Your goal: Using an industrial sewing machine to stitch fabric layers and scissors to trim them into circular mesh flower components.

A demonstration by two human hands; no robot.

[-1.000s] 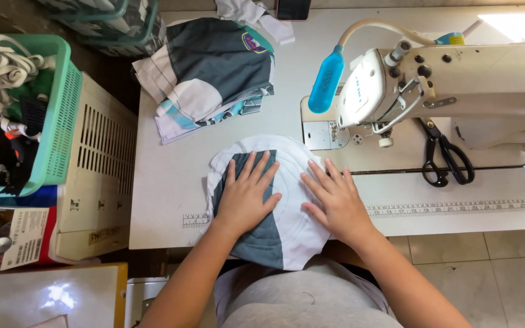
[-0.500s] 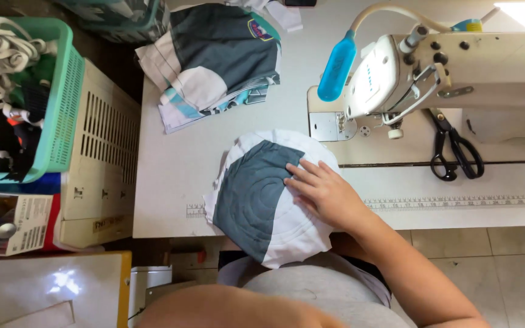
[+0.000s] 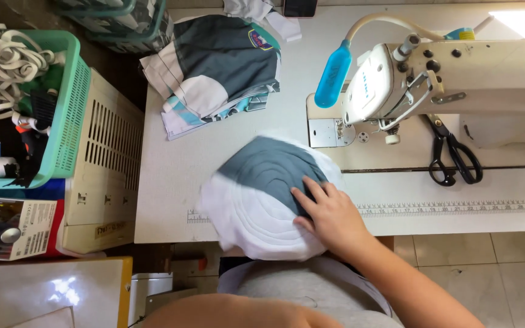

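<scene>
A round stitched fabric piece (image 3: 262,194), grey on top and white below, lies at the front edge of the white sewing table (image 3: 171,176). My right hand (image 3: 329,215) rests flat on the piece's right side, fingers spread. My left hand is out of view; only the left arm (image 3: 238,313) shows low in the picture, below the table edge. The sewing machine (image 3: 432,79) stands to the right of the piece, with its needle area (image 3: 390,130) just beyond the fabric.
Black scissors (image 3: 451,152) lie on the machine bed. A stack of grey, white and teal fabric pieces (image 3: 220,67) sits at the back. A blue lamp head (image 3: 332,76) hangs by the machine. A green basket (image 3: 62,115) with white straps and a cream crate (image 3: 104,176) stand left.
My left hand lifted off the fabric and dropped below the table edge. The round piece turned and shifted left under my right hand, its grey part now uppermost.
</scene>
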